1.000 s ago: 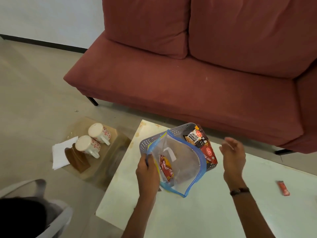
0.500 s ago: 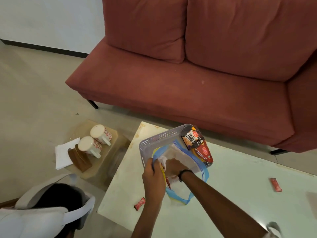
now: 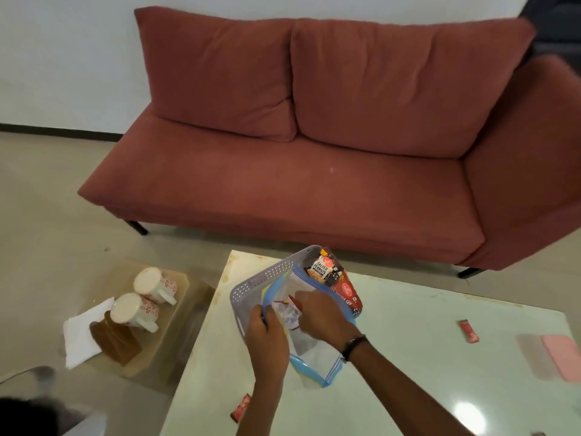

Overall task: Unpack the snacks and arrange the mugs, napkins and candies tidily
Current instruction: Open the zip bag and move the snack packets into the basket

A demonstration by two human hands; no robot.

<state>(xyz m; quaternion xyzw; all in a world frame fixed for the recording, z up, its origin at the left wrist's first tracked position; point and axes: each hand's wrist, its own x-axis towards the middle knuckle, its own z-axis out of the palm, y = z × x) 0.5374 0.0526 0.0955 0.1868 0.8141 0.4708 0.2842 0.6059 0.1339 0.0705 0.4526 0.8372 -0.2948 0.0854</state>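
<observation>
Head view: clear blue-edged zip bag (image 3: 309, 347), left hand (image 3: 267, 335) pinching its rim, right hand (image 3: 320, 313) curled inside.

Basket (image 3: 251, 286) on table (image 3: 408, 357); mugs (image 3: 138, 309) on low stand left; sofa (image 3: 283, 184) behind.

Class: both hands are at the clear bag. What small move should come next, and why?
Probably lift the packet out into the basket: the right hand is inside the bag, and the left hand holds its rim open.
</observation>
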